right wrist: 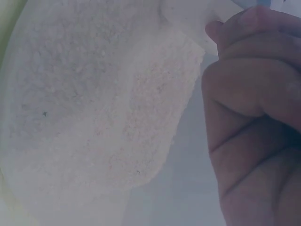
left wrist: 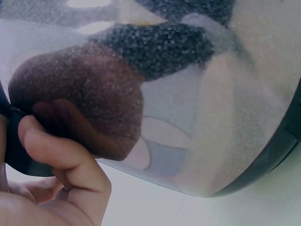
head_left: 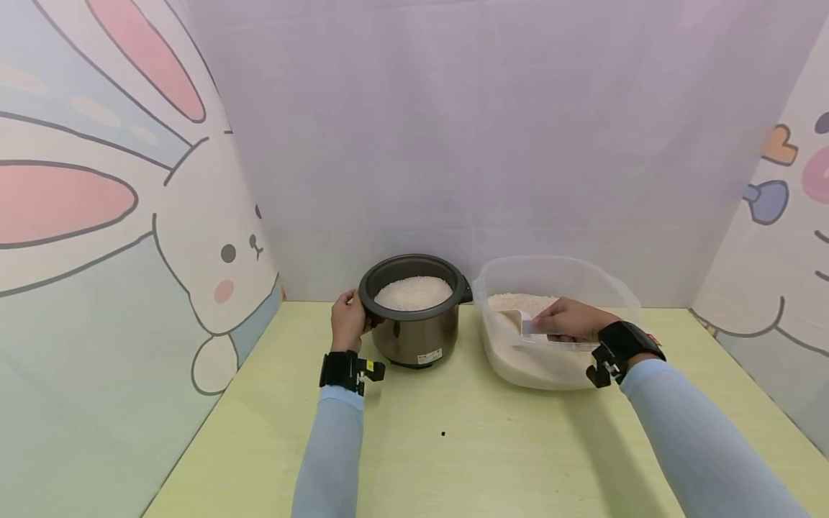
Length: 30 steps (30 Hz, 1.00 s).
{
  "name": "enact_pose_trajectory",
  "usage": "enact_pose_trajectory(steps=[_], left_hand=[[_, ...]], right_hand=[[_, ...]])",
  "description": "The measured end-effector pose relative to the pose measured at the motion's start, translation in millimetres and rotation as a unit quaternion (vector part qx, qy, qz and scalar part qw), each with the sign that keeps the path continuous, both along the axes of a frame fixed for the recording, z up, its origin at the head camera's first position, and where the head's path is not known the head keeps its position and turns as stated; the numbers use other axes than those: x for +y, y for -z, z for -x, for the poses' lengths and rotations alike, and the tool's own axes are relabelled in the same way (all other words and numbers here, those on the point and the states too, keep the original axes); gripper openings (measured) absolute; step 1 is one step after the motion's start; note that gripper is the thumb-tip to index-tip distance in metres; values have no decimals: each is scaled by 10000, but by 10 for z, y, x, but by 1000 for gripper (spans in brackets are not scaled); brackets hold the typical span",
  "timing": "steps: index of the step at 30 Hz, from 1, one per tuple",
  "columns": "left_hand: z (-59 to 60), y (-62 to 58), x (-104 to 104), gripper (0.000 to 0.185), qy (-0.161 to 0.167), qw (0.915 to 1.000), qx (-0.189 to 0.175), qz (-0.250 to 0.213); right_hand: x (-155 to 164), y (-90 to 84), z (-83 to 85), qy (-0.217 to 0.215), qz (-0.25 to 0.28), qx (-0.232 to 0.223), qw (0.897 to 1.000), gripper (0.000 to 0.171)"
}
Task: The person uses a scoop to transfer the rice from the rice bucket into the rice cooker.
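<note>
A dark brown rice cooker [head_left: 414, 338], lidless, stands upright at the back of the table with white rice [head_left: 414, 293] inside. My left hand [head_left: 348, 320] grips its left side handle [left wrist: 27, 157], fingers curled round it; the shiny wall [left wrist: 188, 113] mirrors the hand in the left wrist view. To the right is a clear plastic tub [head_left: 618, 288] holding a lot of rice [right wrist: 113, 108]. Over the tub, my right hand [head_left: 576, 320] holds a white scoop [head_left: 516, 316] by its handle, the scoop's bowl down at the rice. Part of the scoop [right wrist: 188, 16] shows in the right wrist view.
The pale yellow-green table [head_left: 492, 460] carries a small black speck [head_left: 443, 434] in front of the cooker. Behind stands a plain pale wall [head_left: 453, 144]. Walls with cartoon rabbits flank the table, the left one [head_left: 214, 288] closer to the cooker.
</note>
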<state>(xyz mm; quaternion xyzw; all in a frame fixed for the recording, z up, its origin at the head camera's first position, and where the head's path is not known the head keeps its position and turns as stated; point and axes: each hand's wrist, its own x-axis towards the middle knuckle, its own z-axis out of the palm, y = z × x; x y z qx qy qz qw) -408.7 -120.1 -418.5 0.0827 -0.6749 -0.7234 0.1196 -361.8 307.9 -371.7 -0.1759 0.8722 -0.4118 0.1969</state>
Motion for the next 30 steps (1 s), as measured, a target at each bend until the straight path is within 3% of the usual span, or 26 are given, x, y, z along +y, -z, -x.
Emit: enact_pose_trajectory(steps=[11, 20, 26, 30], left_hand=[[-10, 4, 4, 44, -28, 10000, 19, -23], [-1, 11, 2, 45, -39, 10000, 8, -38], [17, 18, -1, 46, -20, 10000, 45, -50], [20, 29, -2, 45, -37, 10000, 22, -51]], right_hand=[[53, -26, -10, 225, 854, -750, 9933, 42], [76, -65, -29, 315, 1324, -1013, 9855, 42], [122, -51, -20, 213, 2045, -1150, 9718, 37], [140, -34, -31, 381, 2338, -1104, 9652, 43]])
